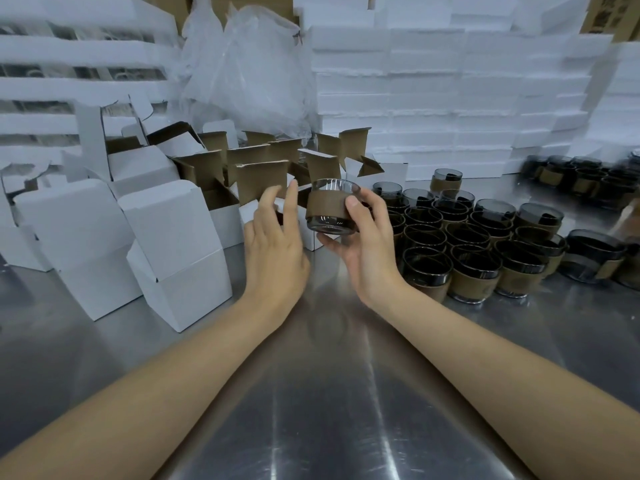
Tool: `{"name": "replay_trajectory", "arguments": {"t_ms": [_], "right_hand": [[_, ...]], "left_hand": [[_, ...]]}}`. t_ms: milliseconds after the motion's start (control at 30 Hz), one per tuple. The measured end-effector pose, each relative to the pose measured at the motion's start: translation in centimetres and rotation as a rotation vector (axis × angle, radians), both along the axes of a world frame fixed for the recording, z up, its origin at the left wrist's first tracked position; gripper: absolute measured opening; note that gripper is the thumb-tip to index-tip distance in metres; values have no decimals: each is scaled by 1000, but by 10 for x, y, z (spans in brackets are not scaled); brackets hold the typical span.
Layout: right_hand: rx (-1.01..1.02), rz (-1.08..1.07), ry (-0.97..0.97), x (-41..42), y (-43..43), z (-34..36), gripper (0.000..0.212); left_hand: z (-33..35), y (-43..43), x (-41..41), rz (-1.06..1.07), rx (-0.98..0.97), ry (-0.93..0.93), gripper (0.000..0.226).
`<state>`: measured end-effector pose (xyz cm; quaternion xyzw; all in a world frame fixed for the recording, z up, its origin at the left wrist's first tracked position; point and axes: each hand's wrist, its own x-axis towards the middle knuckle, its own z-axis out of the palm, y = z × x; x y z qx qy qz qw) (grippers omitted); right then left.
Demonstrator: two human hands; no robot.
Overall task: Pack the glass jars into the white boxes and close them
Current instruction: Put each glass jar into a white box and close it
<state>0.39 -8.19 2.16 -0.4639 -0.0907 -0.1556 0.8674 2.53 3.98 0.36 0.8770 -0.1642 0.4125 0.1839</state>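
Now, packing step: right hand (360,251) grasps sleeved glass jar (332,209), lifted above worktop (329,393) middle, just beside open white box (227,220); left hand (273,244) loose-fingered, holding nothing, hovers at box flap; next move, likely: steady box, lower jar upright inside; remaining jars (467,244) crowd worktop's right edge.

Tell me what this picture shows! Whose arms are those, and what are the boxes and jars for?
Those are a person's two arms. The camera sits on their head, looking down, so you see what they see. The right hand holds a glass jar. The left hand is open, near the open boxes. More jars stand on the right of the shiny table, and closed boxes sit on the left. White stacks fill the back. The job is packing jars into boxes.
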Motion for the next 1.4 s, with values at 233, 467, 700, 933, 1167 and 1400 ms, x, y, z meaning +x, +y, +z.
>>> {"name": "replay_trajectory", "arguments": {"t_ms": [233,467,700,933,1167,1400], "right_hand": [[-55,-73,-89,-6,6,3,34],[-141,-61,-111,-7,9,-1,32],[-334,-120,-216,-13,13,-2,32],[-398,-277,-308,-15,12,0,33],[-484,-245,-419,-19,15,-1,35],[-430,-312,-377,-10,7,3,39]], "left_hand": [[6,-4,-2,-304,-422,-207,68],[4,6,13,-188,-892,105,63],[0,7,19,-161,-835,337,45],[0,-1,12,-291,-810,308,35],[0,-1,9,-359,-663,248,37],[0,-8,2,-460,-778,243,38]]}}
